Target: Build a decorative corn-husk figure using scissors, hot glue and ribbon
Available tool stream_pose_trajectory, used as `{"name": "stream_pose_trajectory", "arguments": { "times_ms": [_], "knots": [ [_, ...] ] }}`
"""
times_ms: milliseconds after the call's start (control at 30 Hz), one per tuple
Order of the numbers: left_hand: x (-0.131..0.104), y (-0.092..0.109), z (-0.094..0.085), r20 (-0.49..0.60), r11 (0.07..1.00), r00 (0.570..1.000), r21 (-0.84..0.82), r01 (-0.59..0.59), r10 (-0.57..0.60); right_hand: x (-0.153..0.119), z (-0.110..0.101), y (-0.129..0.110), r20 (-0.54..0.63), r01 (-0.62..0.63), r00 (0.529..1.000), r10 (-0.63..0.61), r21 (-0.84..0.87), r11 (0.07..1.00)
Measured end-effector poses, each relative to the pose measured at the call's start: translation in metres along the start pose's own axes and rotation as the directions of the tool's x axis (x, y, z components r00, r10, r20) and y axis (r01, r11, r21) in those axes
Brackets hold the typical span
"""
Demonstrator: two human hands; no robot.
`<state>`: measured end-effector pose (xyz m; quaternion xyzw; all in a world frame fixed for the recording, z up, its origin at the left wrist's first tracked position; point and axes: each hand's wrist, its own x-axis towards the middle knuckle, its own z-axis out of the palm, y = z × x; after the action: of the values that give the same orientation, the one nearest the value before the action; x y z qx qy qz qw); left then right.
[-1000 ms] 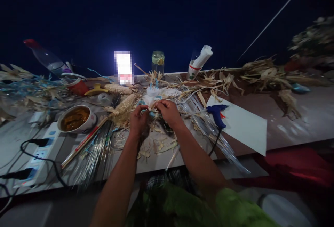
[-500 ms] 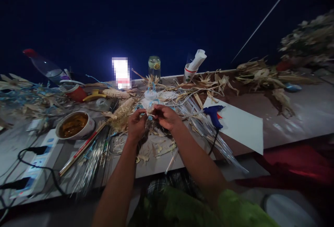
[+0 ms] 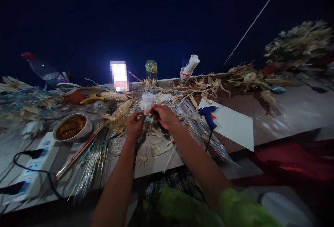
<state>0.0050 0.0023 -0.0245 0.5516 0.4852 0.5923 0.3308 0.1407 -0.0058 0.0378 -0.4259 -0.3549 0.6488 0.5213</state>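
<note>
Over the table [image 3: 292, 119], I see a small pale piece [image 3: 148, 109] — husk by its look — pinched between the fingertips of the left hand [image 3: 135, 125] and right hand [image 3: 164, 116]; its exact shape I can't tell. Just beyond it sits a small white tub [image 3: 148, 97]. Left lies a corn cob [image 3: 123, 110], farther left a bowl [image 3: 89, 129] — brown liquid inside. Right, a blue glue gun [image 3: 208, 114] overlaps a white board [image 3: 232, 126].

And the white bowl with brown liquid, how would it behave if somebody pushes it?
The bowl would probably feel rather heavy, as it holds brown liquid. A quick push might make it slosh or spill, since the top is open. Its smooth-looking wall could also be a little slippery.
</note>
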Motion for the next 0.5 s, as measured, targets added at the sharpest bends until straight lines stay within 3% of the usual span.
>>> {"name": "stream_pose_trajectory", "arguments": {
  "times_ms": [167, 500],
  "knots": [
    [0.0, 0.001, 0.001, 0.058, 1.0, 0.998, -0.016, 0.015, -0.014, -0.007, -0.004, -0.007, -0.004, 0.031, 0.999, -0.031, -0.068, 0.997],
    [-0.002, 0.013, 0.003, 0.099, 0.998, 0.994, -0.044, 0.047, -0.042, -0.012, -0.034, -0.024, -0.141, 0.088, 0.984, -0.111, -0.166, 0.982]
  ]
}}
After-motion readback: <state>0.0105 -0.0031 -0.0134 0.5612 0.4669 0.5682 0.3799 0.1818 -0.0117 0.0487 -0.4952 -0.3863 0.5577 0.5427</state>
